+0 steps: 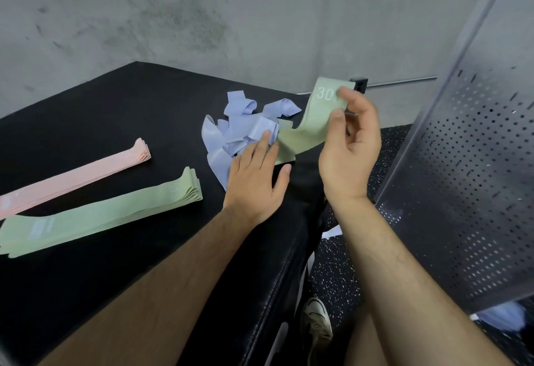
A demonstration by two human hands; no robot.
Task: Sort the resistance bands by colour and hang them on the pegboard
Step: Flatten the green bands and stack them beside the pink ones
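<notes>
The right hand (349, 149), raised right of centre with its palm turned toward the camera, pinches the top end of a pale green flat elastic resistance band (315, 117) between thumb and fingertips. It is a narrow, closed grip just beside the printed "30". From there the band slopes down and left to the black padded table (115, 105), where its lower end lies against a tangle of pale blue elastic bands (237, 131).

The left hand (257, 181) lies flat on that tangle, fingers straight and thumb spread, holding nothing. It probably pins the blue bands so the green one draws free without dragging them. Both forearms come in from the bottom edge, the right wrist lifted clear of the table.

At the left of the frame lie 2 sorted piles, well apart from the tangle: a stack of pink bands (86, 175) and, below it, a stack of green bands (101, 215), likely where the held band belongs. The grey perforated metal pegboard (468, 163) stands along the right edge, and hanging looks yet to come.
</notes>
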